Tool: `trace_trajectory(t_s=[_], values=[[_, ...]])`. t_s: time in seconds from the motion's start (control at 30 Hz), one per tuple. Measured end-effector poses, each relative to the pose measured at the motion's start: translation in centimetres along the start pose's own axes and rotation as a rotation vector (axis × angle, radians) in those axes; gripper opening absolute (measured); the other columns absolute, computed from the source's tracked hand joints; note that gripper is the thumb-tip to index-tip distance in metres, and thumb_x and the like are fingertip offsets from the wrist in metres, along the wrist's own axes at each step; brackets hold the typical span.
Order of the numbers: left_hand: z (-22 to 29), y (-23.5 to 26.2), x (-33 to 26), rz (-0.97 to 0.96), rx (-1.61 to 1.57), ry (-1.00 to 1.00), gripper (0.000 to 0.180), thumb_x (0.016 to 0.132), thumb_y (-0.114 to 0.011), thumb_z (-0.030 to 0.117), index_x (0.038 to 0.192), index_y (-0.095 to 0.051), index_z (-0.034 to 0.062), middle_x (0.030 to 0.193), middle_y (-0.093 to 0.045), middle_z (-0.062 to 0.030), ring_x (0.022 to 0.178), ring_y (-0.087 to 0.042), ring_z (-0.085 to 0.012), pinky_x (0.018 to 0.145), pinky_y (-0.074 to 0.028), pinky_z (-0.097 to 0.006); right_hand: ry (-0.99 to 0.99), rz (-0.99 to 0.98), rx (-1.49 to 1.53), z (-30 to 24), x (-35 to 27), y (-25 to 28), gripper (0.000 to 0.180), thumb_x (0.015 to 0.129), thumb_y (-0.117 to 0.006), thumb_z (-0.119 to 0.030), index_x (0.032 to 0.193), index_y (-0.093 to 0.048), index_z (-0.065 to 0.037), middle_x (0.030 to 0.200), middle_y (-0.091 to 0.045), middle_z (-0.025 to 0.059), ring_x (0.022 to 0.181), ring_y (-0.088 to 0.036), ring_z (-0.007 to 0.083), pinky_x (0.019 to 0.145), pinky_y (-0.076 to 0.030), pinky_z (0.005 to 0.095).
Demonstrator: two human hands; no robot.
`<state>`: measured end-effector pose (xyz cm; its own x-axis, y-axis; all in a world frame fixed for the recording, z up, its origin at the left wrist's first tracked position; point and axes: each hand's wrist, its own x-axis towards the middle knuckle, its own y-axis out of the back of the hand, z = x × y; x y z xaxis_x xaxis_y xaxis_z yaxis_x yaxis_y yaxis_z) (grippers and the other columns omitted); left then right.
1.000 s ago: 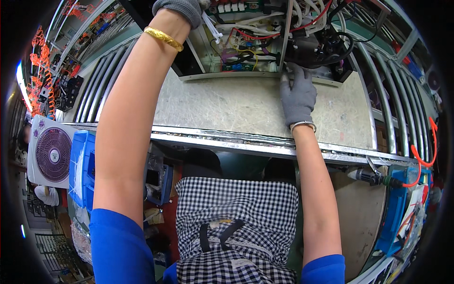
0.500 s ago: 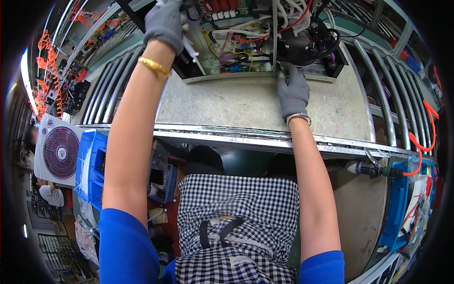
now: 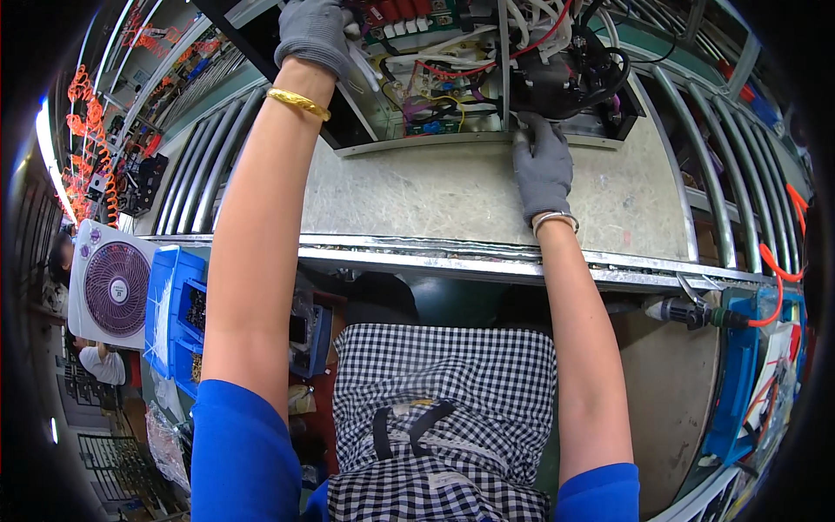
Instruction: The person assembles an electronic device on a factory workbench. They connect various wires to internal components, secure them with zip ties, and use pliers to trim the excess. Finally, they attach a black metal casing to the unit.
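In front of me lies an open metal case (image 3: 417, 143) with wiring, a green circuit board (image 3: 439, 19) and a black component (image 3: 557, 85) inside. My left hand (image 3: 315, 36), in a grey knitted glove, is over the case's left side at the top of the view. Its fingers look curled, and their tips are partly cut off. White strips (image 3: 365, 68) hang beside them; whether the hand holds these is unclear. My right hand (image 3: 544, 170), also gloved, grips the near edge of the case below the black component. Its fingertips are partly hidden there.
The case rests on a scuffed worktop (image 3: 417, 196) between roller conveyors (image 3: 204, 161). Blue bins (image 3: 178, 317) and a fan (image 3: 115, 283) stand at left. A power screwdriver (image 3: 687, 311) with an orange coiled hose lies by a blue tray (image 3: 735, 383) at right.
My left hand has shifted slightly up and to the right, and the white strips have moved upward near it. The right hand stays on the case's near edge.
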<state>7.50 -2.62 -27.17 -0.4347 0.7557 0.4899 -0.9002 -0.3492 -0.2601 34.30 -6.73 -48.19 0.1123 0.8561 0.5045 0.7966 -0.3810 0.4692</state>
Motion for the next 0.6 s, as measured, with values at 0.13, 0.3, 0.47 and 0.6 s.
trace_trajectory(t_s=[0.13,0.3,0.47,0.6], values=[[0.2,-0.8,-0.3,-0.009,0.01,0.007,0.012,0.094,-0.07,0.02,0.096,-0.058,0.0159,0.067,-0.052,0.0028,0.045,-0.043,-0.0081,0.037,-0.033,-0.026,-0.015,0.006,0.012,-0.1,0.0,0.2,0.03,0.089,-0.061,-0.024,0.119,-0.065,-0.019,0.111,-0.068,0.0149,0.114,-0.058,0.0369,0.095,-0.048,0.0467],[0.3,-1.3,0.0,0.089,0.187,-0.074,0.009,0.093,-0.068,0.019,0.092,-0.064,0.0115,0.068,-0.055,0.0029,0.05,-0.044,-0.0087,0.044,-0.033,-0.028,-0.022,0.016,0.007,-0.2,-0.2,0.1,0.03,0.089,-0.062,-0.023,0.119,-0.064,-0.018,0.107,-0.069,0.0148,0.114,-0.057,0.0375,0.095,-0.048,0.0468],[0.4,-1.4,0.4,0.171,0.336,-0.1,0.013,0.089,-0.069,0.022,0.087,-0.067,0.0092,0.067,-0.055,0.0031,0.052,-0.044,-0.0087,0.047,-0.032,-0.029,-0.01,0.013,0.004,-0.3,-0.1,0.2,0.032,0.088,-0.062,-0.023,0.119,-0.064,-0.017,0.105,-0.068,0.0159,0.115,-0.057,0.0379,0.094,-0.048,0.0475],[0.5,-1.6,-0.6,0.107,0.265,-0.138,0.018,0.088,-0.071,0.024,0.093,-0.069,0.007,0.069,-0.059,0.0019,0.056,-0.047,-0.0085,0.05,-0.034,-0.028,-0.01,0.018,0.003,-0.4,-0.3,0.2,0.032,0.088,-0.061,-0.023,0.119,-0.063,-0.015,0.106,-0.066,0.0197,0.109,-0.059,0.0404,0.09,-0.049,0.0486]])
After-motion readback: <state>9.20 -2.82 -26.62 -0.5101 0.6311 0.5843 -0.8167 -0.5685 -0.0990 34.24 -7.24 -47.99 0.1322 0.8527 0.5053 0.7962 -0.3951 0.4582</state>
